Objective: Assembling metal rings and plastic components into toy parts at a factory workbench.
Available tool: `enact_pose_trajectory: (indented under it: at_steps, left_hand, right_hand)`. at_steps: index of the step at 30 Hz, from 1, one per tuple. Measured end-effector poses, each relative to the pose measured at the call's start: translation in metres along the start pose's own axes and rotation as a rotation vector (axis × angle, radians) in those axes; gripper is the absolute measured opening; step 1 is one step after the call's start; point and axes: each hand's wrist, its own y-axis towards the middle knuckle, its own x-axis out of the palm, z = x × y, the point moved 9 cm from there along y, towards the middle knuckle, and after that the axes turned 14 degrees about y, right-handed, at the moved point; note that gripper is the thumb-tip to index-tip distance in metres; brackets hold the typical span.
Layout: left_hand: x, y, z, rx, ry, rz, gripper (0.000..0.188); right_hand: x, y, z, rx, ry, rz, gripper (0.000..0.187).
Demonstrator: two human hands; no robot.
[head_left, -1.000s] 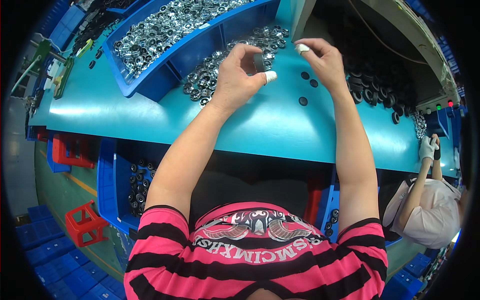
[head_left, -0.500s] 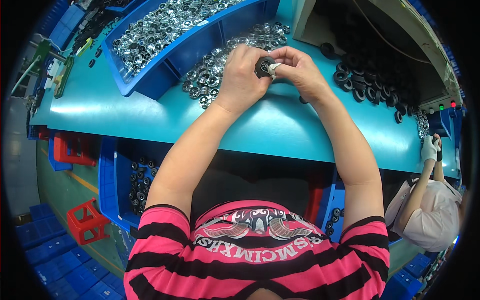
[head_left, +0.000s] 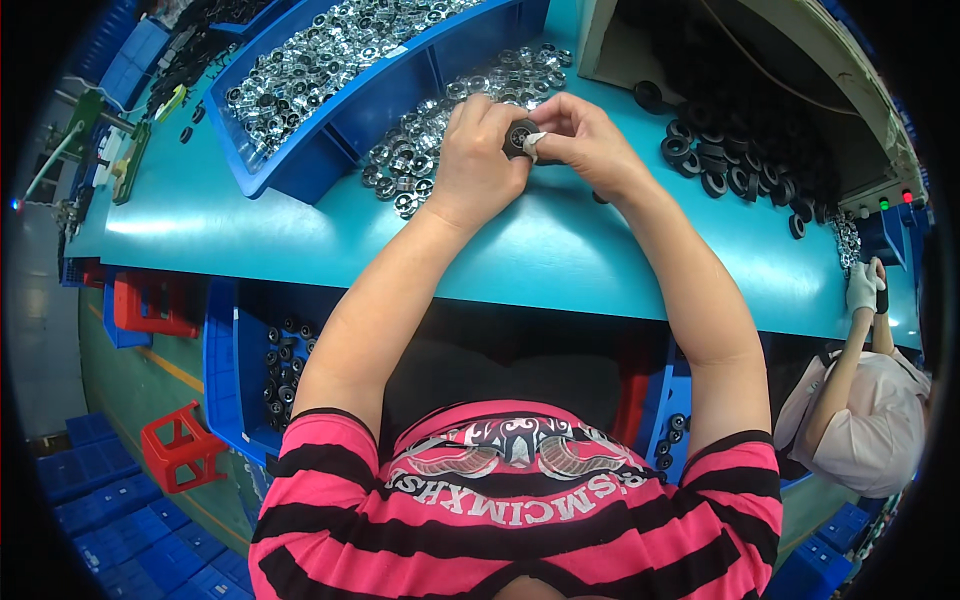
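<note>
Over the teal table, a small toy-like wheel [head_left: 519,138], a black tyre around a dark and silver hub, sits between my two hands. My left hand [head_left: 476,155] is closed round its left side, fingers curled over the far edge. From the right, my right hand [head_left: 590,150] pinches it, and the thumb, wrapped in something white, presses at the hub's face. Just beyond my left hand spreads a loose pile of shiny silver hubs [head_left: 405,160]. Right of my right hand lies a heap of black tyres [head_left: 740,170].
A blue bin [head_left: 330,132] full of silver hubs stands at the far left. A pale box-like housing [head_left: 600,45] shelters tyres at the far right. Below the table edge, a blue crate [head_left: 225,350] holds finished-looking wheels. At right, a co-worker's gloved hand [head_left: 862,288] works.
My hands keep hold of the wheel, which has turned slightly so its hub shows at a different angle. The whole view has shifted a little. The co-worker's hands have moved slightly.
</note>
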Motion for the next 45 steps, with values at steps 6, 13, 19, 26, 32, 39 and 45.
enact_pose_trajectory:
  at_steps: [6, 13, 19, 26, 32, 39, 45]
  left_hand:
    - [0.001, -0.001, -0.003, -0.111, -0.128, -0.078, 0.041]
    - [0.006, -0.002, -0.004, -0.114, -0.164, -0.114, 0.037]
    - [0.008, -0.004, -0.005, -0.137, -0.191, -0.138, 0.036]
    - [0.008, -0.004, -0.006, -0.165, -0.247, -0.132, 0.036]
    - [0.010, -0.005, -0.006, -0.117, -0.140, -0.144, 0.036]
    - [0.013, -0.005, -0.008, -0.186, -0.225, -0.157, 0.042]
    - [0.022, -0.007, -0.019, -0.288, -0.424, -0.169, 0.046]
  right_hand:
    - [-0.005, -0.002, -0.002, 0.143, 0.286, -0.075, 0.036]
    - [-0.006, -0.001, 0.002, 0.114, 0.122, -0.036, 0.035]
    - [-0.008, 0.002, 0.008, 0.115, 0.121, 0.021, 0.032]
    - [-0.005, 0.000, 0.001, 0.068, 0.082, 0.048, 0.032]
    - [-0.003, -0.003, -0.001, 0.053, 0.001, 0.083, 0.034]
    - [-0.011, 0.003, 0.008, 0.093, 0.160, 0.031, 0.032]
    - [-0.005, 0.000, 0.002, 0.118, 0.391, -0.053, 0.045]
